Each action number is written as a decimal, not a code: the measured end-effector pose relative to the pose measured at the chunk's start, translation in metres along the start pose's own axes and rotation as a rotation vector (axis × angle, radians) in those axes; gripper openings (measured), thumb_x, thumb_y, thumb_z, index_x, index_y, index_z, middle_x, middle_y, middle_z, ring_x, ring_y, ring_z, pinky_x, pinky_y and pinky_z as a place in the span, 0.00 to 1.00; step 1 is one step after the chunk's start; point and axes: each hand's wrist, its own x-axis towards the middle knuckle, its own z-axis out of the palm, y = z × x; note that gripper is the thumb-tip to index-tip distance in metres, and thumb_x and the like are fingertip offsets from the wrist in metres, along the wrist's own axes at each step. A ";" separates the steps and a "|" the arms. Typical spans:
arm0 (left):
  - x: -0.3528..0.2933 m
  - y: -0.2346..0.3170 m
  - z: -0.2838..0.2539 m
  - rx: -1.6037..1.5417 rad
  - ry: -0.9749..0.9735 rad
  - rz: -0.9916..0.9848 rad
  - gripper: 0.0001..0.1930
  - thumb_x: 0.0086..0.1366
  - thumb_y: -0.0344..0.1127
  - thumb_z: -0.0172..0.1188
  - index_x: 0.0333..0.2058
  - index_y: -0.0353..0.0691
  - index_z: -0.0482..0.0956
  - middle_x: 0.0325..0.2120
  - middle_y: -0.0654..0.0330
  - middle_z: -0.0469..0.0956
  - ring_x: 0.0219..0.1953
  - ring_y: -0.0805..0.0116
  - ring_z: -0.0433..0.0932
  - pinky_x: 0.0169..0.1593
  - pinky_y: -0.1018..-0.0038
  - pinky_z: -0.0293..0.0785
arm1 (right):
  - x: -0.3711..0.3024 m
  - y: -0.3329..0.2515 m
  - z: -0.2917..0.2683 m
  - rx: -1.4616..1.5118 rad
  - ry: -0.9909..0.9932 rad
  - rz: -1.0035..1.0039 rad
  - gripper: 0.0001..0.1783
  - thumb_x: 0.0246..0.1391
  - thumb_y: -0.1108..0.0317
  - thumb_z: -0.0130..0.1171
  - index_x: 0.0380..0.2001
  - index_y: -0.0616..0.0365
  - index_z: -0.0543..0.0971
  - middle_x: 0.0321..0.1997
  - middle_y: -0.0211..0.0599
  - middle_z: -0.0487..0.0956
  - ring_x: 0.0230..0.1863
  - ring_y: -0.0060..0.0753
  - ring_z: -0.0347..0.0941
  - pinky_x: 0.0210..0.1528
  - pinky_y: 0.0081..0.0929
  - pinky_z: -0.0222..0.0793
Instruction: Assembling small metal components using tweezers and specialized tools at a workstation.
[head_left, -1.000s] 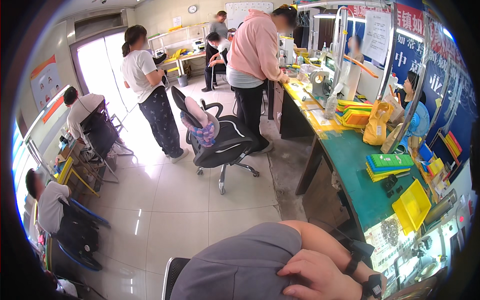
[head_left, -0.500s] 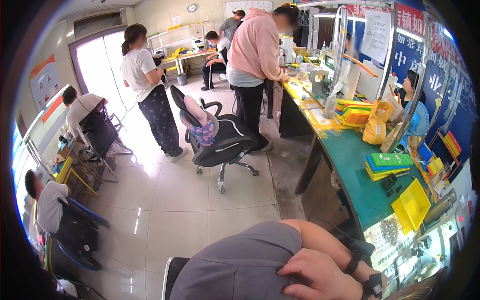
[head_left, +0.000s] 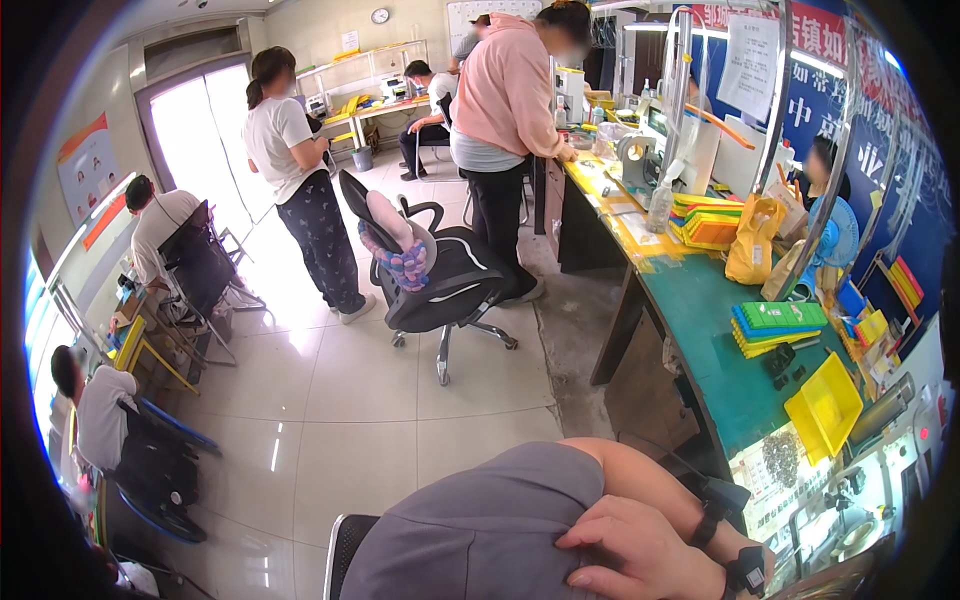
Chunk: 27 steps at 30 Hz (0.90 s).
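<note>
My right hand (head_left: 640,548) reaches across at the bottom, its fingers curled over the grey sleeve (head_left: 500,520) of my left arm and its thumb lying on the cloth. A black band with a small square device (head_left: 746,572) is on the right wrist. Below the sleeve my bare left forearm (head_left: 645,480) runs toward the lower right and carries a black strap (head_left: 708,520) with a dark device. My left hand's fingers are hidden behind the right wrist. Nearest to that side is the lit bench area with a small metal machine (head_left: 850,535).
On the green bench (head_left: 690,315) sit a yellow bin (head_left: 823,405), stacked coloured trays (head_left: 775,328), small dark parts (head_left: 783,372) and a yellow bag (head_left: 755,240). A black swivel chair (head_left: 440,280) stands on the tiled floor. Several people stand or sit around the room.
My right hand stays on the sleeve and my arms hold still. The seated person across the bench has shifted their head. People at the back have moved slightly.
</note>
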 end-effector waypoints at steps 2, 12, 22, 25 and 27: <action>-0.002 0.001 -0.001 -0.003 -0.003 0.011 0.13 0.61 0.31 0.63 0.23 0.28 0.72 0.16 0.57 0.70 0.21 0.73 0.66 0.26 0.69 0.61 | 0.000 0.000 0.000 -0.004 0.003 0.004 0.21 0.51 0.60 0.73 0.46 0.57 0.81 0.41 0.39 0.82 0.43 0.44 0.79 0.48 0.34 0.75; -0.007 0.000 0.003 -0.020 -0.010 0.044 0.13 0.61 0.31 0.63 0.23 0.28 0.72 0.16 0.57 0.71 0.21 0.73 0.66 0.26 0.70 0.62 | -0.003 0.001 0.002 -0.008 0.023 -0.013 0.21 0.51 0.60 0.73 0.46 0.57 0.80 0.41 0.39 0.82 0.43 0.43 0.79 0.47 0.34 0.75; -0.010 -0.003 0.004 -0.040 -0.016 0.051 0.12 0.60 0.30 0.64 0.23 0.28 0.73 0.17 0.57 0.72 0.21 0.74 0.67 0.26 0.70 0.62 | -0.003 0.003 0.002 -0.001 0.022 -0.015 0.21 0.52 0.61 0.73 0.46 0.57 0.80 0.41 0.39 0.82 0.43 0.43 0.79 0.46 0.33 0.75; -0.011 -0.004 0.004 -0.046 -0.017 0.053 0.12 0.60 0.30 0.64 0.23 0.28 0.73 0.17 0.57 0.72 0.22 0.74 0.67 0.26 0.70 0.62 | -0.004 0.003 0.002 0.006 0.028 -0.016 0.21 0.52 0.60 0.73 0.46 0.57 0.80 0.41 0.39 0.82 0.43 0.43 0.79 0.46 0.33 0.75; -0.011 -0.006 0.004 -0.050 -0.020 0.053 0.12 0.60 0.30 0.64 0.23 0.28 0.73 0.17 0.57 0.72 0.22 0.74 0.67 0.26 0.70 0.62 | -0.004 0.004 0.002 -0.001 0.029 -0.021 0.21 0.52 0.60 0.73 0.46 0.57 0.80 0.41 0.39 0.82 0.43 0.42 0.79 0.46 0.33 0.75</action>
